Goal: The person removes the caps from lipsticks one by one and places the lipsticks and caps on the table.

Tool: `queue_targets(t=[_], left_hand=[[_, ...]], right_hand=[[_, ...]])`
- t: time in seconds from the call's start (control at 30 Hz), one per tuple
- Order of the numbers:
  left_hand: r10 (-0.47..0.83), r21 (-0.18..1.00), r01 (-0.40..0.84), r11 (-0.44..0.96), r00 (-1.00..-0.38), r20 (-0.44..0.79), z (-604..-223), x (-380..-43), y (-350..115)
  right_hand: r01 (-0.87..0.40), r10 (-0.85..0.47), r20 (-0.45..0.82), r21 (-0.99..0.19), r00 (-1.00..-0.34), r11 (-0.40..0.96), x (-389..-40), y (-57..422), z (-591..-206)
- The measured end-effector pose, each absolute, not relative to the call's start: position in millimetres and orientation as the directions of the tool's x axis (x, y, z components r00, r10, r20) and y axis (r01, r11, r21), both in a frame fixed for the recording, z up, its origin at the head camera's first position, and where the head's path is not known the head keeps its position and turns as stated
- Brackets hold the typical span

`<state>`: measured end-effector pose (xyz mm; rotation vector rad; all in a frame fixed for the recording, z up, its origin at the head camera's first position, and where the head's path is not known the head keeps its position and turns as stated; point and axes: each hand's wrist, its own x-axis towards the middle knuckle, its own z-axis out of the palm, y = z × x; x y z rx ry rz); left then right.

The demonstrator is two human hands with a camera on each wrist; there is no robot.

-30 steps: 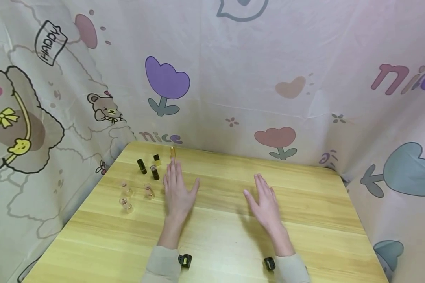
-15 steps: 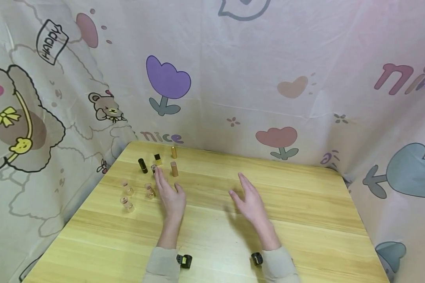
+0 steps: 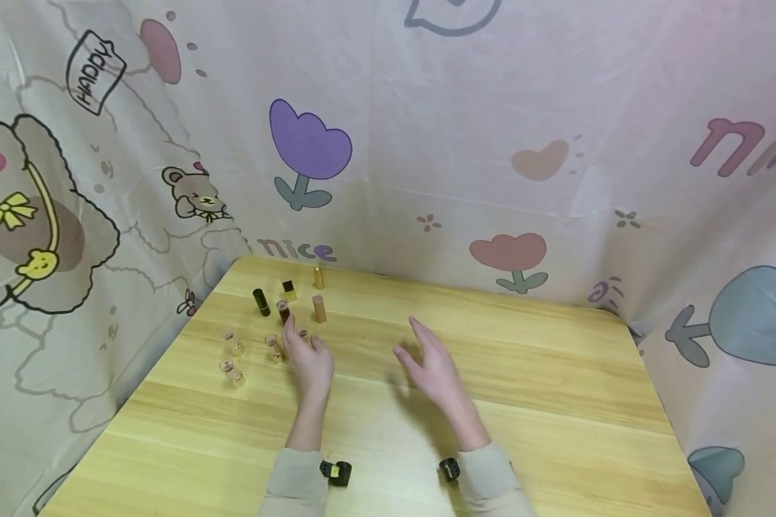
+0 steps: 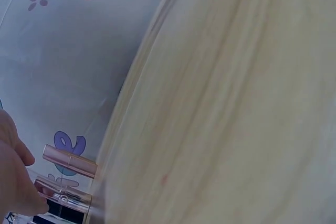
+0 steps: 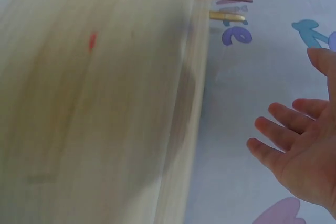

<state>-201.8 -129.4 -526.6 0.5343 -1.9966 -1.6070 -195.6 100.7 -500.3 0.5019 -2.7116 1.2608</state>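
My left hand (image 3: 312, 366) reaches low over the left part of the wooden table, its thumb and fingers apart around a clear-capped lipstick (image 3: 303, 333), mostly hidden by the hand. In the left wrist view, fingertips overlap the end of that clear lipstick (image 4: 63, 195). Close by stand another clear lipstick (image 3: 274, 348), a dark lipstick (image 3: 283, 310) and a rose-coloured lipstick tube (image 3: 320, 309). My right hand (image 3: 430, 366) hovers above the middle of the table, thumb spread from the fingers. The right wrist view shows this hand (image 5: 299, 140) holding nothing.
Two more clear lipsticks (image 3: 231, 373) stand at the left. Farther back are a black lipstick tube (image 3: 261, 302), a black-and-gold square tube (image 3: 289, 290) and a gold tube (image 3: 319, 278). A printed curtain (image 3: 388, 143) borders the table (image 3: 556, 359) behind and at both sides.
My left hand has drawn back and lowered towards the lipsticks, uncovering the rose tube and the gold one. My right hand has shifted left across the table.
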Motion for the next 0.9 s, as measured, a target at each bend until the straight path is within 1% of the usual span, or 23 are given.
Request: queue_targets(t=[0.17, 0.3, 0.53, 0.77, 0.9], left_hand=[[-0.593, 0.991, -0.028, 0.132, -0.803, 0.056, -529, -201, -132], [-0.59, 0.994, -0.041, 0.105, -0.807, 0.029, -530, -202, -133], [-0.595, 0.993, -0.054, 0.101, -0.803, 0.017, -530, -205, -134], [-0.585, 0.989, -0.099, 0.112, -0.811, -0.015, -532, -207, -135], [-0.583, 0.983, -0.12, 0.136, -0.812, -0.019, -530, -207, -133]], right_hand=[[-0.345, -0.28, 0.215, -0.721, -0.936, 0.601, -197, 91, -504], [-0.368, -0.316, 0.215, -0.72, -0.924, 0.589, -202, 83, -506], [-0.373, -0.349, 0.197, -0.739, -0.916, 0.561, -209, 70, -508], [-0.35, -0.364, 0.15, -0.734, -0.919, 0.582, -216, 58, -506], [-0.368, -0.384, 0.151, -0.719, -0.911, 0.589, -221, 51, -507]])
